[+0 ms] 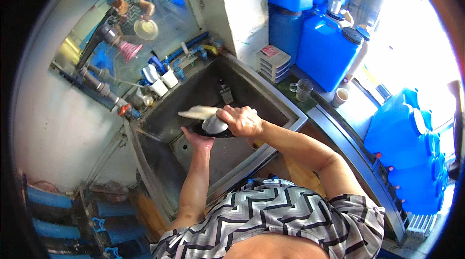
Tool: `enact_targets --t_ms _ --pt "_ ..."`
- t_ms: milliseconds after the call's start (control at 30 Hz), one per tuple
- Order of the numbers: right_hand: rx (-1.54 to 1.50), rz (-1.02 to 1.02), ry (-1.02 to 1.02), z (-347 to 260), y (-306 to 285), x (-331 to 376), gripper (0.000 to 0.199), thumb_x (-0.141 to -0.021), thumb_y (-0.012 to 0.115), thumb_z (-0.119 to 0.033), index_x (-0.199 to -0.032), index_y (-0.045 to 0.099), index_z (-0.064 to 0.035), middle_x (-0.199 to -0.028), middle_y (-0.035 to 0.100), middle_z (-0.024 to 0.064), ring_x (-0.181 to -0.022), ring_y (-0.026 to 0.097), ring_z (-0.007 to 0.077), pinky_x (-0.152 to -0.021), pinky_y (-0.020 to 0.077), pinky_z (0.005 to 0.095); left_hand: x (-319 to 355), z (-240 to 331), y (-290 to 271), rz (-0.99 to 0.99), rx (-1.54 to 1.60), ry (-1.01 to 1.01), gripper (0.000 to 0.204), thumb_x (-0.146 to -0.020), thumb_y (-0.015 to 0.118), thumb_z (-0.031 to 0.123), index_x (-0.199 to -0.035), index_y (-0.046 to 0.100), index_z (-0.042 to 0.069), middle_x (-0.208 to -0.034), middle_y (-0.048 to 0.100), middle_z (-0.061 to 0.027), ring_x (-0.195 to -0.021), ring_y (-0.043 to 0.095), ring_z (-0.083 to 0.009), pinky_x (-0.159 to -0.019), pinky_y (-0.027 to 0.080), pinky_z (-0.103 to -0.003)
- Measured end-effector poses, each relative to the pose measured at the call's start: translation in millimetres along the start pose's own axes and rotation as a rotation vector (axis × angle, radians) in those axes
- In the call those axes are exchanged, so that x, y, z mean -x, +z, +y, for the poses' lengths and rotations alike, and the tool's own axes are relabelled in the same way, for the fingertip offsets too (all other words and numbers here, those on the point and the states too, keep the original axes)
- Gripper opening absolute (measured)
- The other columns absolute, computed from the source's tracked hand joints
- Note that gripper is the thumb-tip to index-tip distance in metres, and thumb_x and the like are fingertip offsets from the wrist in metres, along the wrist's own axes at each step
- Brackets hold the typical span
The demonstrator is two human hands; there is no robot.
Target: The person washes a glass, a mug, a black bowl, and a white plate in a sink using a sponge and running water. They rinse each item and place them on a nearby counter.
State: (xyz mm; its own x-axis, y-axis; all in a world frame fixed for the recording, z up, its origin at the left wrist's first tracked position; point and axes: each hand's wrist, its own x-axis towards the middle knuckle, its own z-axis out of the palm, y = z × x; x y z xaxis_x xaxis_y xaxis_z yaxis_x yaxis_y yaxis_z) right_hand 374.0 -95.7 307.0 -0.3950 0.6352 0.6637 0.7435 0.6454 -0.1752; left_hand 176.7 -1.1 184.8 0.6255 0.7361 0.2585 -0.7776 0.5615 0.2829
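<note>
Over the sink (pixel 237 162), my right hand (pixel 240 122) is closed around a rounded silvery-grey thing (pixel 214 125). A pale, flat, motion-smeared thing (pixel 196 112) juts leftward from the same grip; its kind is unclear. Beneath them is a dark, dish-like thing (pixel 224 134), seen almost edge-on. My left hand (pixel 198 140) supports its left side, thumb stretched out and other fingers partly hidden. Inside the sink, a small dark bottle with a pale label (pixel 225 92) stands against the far wall.
White cups with blue-handled brushes (pixel 158 86) and a yellow-handled tap (pixel 209 48) line the back ledge. At right stand a small drawer unit (pixel 275 63), a clear mug (pixel 302 89), a paper cup (pixel 340 96) and blue jugs (pixel 327 50). A jointed pipe (pixel 99 83) rises at left.
</note>
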Motion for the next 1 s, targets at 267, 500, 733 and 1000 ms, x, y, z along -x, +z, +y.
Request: enact_targets --t_ms 267,500,733,1000 --pt "0.024 0.056 0.11 15 -41 25 0.041 -0.074 0.058 -0.007 -0.113 0.044 -0.0055 -0.083 0.054 0.0128 -0.062 0.061 0.0301 -0.047 0.049 0.0408 -32 -56 42 0.428 0.009 -0.064 0.086 -0.075 0.026 0.079 -0.137 0.041 0.022 -0.142 0.038 -0.0072 -0.135 0.028 -0.0304 -0.107 0.011 -0.061" --pt "-0.076 0.355 0.456 34 -91 77 0.05 -0.068 0.06 0.0 -0.115 0.047 -0.0054 -0.086 0.063 0.0187 -0.071 0.064 0.0367 -0.059 0.0515 0.0446 -68 -97 70 0.415 -0.296 -0.135 0.084 -0.082 0.027 0.075 -0.137 0.04 0.013 -0.14 0.041 -0.0119 -0.13 0.037 -0.0328 -0.106 0.03 -0.053" --pt "-0.116 1.063 1.132 75 -182 220 0.054 -0.068 0.06 0.002 -0.12 0.047 0.0009 -0.103 0.059 0.0148 -0.091 0.057 0.0227 -0.084 0.0461 0.0335 -98 -170 111 0.398 -1.138 0.004 0.039 -0.084 0.067 0.021 -0.118 0.057 0.006 -0.117 0.059 -0.0083 -0.101 0.057 -0.0143 -0.087 0.048 -0.029" --pt "-0.199 1.4 1.448 71 -186 409 0.058 -0.059 0.056 -0.002 -0.116 0.045 0.0017 -0.103 0.056 0.0102 -0.092 0.055 0.0227 -0.086 0.0429 0.0324 -128 -290 135 0.047 -1.371 -0.012 0.015 -0.073 0.076 0.012 -0.081 0.071 0.002 -0.097 0.065 -0.0124 -0.086 0.062 -0.0156 -0.072 0.051 -0.029"
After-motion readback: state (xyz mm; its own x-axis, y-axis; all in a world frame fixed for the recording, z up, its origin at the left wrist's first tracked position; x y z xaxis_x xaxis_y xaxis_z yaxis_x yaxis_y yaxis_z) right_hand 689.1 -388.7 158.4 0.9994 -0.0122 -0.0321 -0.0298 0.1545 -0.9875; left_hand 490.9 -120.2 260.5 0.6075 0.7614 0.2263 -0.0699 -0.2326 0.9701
